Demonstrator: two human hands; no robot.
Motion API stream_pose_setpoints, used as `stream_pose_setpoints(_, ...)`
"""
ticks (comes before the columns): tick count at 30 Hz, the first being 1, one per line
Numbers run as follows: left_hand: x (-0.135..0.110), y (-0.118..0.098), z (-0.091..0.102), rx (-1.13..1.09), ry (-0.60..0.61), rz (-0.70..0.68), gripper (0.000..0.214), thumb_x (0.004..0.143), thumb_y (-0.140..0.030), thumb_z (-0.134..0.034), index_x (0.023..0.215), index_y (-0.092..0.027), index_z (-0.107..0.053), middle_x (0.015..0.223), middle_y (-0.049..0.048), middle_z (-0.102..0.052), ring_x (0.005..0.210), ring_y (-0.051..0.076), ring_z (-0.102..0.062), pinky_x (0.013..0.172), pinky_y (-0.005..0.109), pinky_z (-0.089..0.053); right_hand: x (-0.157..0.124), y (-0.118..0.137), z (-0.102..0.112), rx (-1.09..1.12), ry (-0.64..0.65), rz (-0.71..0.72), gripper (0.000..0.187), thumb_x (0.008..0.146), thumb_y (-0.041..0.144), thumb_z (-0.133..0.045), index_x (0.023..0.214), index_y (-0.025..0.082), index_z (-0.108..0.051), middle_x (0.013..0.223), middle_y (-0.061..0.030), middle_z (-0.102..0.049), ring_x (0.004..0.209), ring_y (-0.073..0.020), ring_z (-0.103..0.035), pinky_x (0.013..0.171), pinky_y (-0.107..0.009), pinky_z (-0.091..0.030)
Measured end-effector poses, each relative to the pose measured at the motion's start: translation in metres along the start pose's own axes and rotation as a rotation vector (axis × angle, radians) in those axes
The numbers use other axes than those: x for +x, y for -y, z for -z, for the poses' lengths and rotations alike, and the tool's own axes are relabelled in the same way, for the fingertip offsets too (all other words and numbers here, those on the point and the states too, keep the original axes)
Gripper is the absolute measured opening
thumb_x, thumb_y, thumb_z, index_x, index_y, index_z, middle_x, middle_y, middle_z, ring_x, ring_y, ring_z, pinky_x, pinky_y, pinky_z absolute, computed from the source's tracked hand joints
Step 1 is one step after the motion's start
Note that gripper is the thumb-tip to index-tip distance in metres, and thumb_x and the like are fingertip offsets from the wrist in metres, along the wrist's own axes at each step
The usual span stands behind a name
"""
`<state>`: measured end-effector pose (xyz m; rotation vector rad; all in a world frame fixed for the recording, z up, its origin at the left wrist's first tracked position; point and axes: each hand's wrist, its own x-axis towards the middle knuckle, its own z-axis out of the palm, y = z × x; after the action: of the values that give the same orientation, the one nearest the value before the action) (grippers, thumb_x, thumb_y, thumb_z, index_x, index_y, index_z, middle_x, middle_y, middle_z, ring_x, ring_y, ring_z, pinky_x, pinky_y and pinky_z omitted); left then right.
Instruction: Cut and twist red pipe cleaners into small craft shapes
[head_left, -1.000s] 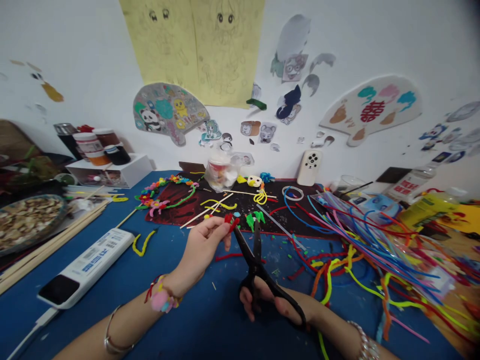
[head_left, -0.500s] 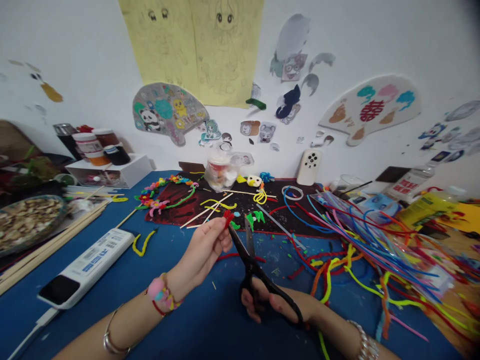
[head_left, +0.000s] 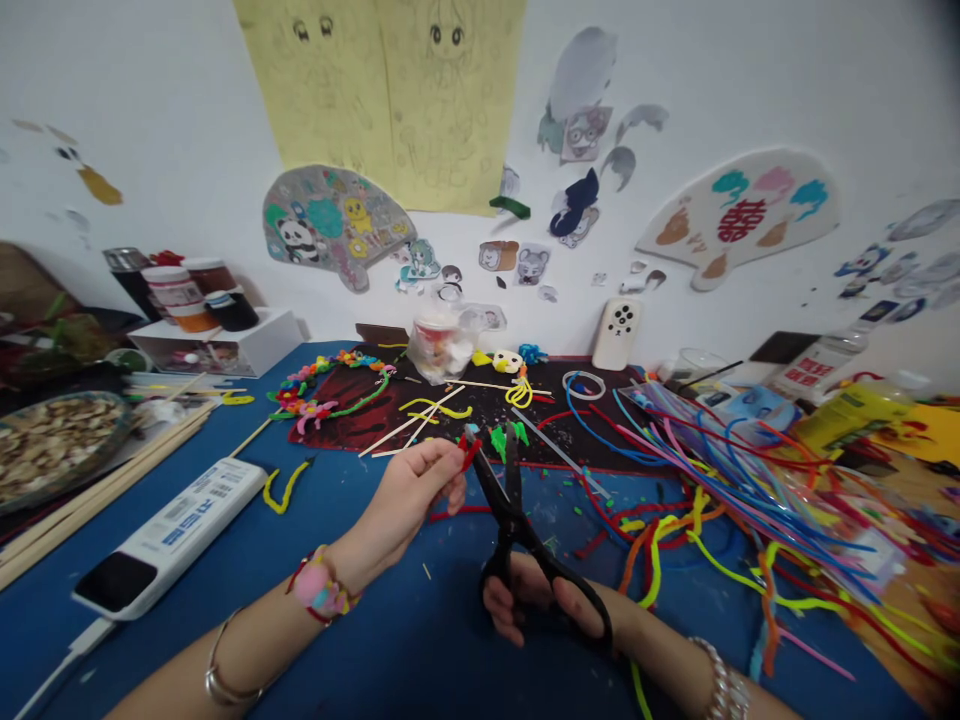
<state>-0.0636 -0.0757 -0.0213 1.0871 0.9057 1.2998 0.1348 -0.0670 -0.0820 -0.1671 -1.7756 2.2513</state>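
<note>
Red fuzz over thin wire: a short red pipe cleaner (head_left: 469, 452) is pinched at the fingertips of the left hand (head_left: 409, 495), held just above the blue desk (head_left: 420, 650) near the middle, at the near edge of the dark mat (head_left: 352, 400). The left hand is closed on it, thumb against forefinger. The right hand (head_left: 540, 600) is wrapped through the handles of the black scissors (head_left: 511, 500). The blades are parted in a narrow V, and the left blade lies against the red piece.

Handling, as judged: the piece is very light, soft on the outside, and easily bent but shape-holding. It is not fragile and not slippery, since the fuzz gives grip. It is best taken close to the cut point so the free end does not flop or twist away from the blades. Cut wire ends may be sharp. The scissors are stiff and are taken by the loops only.

A heap of loose pipe cleaners (head_left: 750, 480) lies to the right, green scraps (head_left: 499, 440) just beyond the blades, and a white power strip (head_left: 172, 520) to the left.

Against half a second ago, the scissors have been shifted slightly right and the blade tips pushed farther away. The red piece is now carried a little lower and to the right, against the blade. Both grips are unchanged.
</note>
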Motion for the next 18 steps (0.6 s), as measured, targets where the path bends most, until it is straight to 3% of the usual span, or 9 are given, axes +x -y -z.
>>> stream_pose_setpoints(4, 0.002, -0.005, 0.007, 0.120, -0.009, -0.064, 0.021, 0.083, -0.030, -0.054, 0.069, -0.015, -0.051, 0.054, -0.0038, -0.051, 0.048, 0.007, -0.045, 0.051, 0.021, -0.035, -0.004, -0.011, 0.008, -0.030, -0.046, 0.018, 0.064, 0.068, 0.078, -0.037, 0.078, 0.015, -0.044, 0.066, 0.0008, -0.044, 0.048, -0.0077, -0.043, 0.050, -0.022, -0.035)
stream_pose_setpoints(8, 0.003, -0.009, 0.010, 0.174, -0.023, -0.098, 0.022, 0.084, -0.029, -0.052, 0.067, -0.015, -0.051, 0.056, -0.0028, -0.052, 0.050, 0.007, -0.046, 0.054, 0.022, -0.036, -0.006, -0.023, 0.019, -0.029, -0.118, 0.023, 0.064, 0.067, 0.077, -0.039, 0.071, 0.013, -0.048, 0.048, 0.0039, -0.045, 0.032, -0.0063, -0.042, 0.033, -0.017, -0.029)
stream_pose_setpoints(13, 0.003, -0.011, 0.009, 0.141, -0.035, -0.091, 0.021, 0.084, -0.030, -0.051, 0.070, -0.015, -0.051, 0.056, -0.0027, -0.052, 0.050, 0.008, -0.045, 0.053, 0.021, -0.036, -0.004, -0.023, 0.022, -0.134, -0.180, 0.004, 0.063, 0.068, 0.074, -0.043, 0.061, 0.012, -0.049, 0.041, 0.0029, -0.047, 0.031, -0.0068, -0.047, 0.029, -0.014, -0.029)
stream_pose_setpoints(18, 0.003, -0.011, 0.009, 0.117, -0.023, -0.082, 0.022, 0.085, -0.031, -0.051, 0.069, -0.015, -0.049, 0.055, -0.0029, -0.052, 0.049, 0.007, -0.045, 0.052, 0.021, -0.036, 0.000, -0.009, 0.014, -0.177, -0.268, -0.024, 0.062, 0.061, 0.075, -0.051, 0.051, 0.014, -0.045, 0.039, 0.0044, -0.042, 0.027, -0.0055, -0.041, 0.023, -0.014, -0.027)
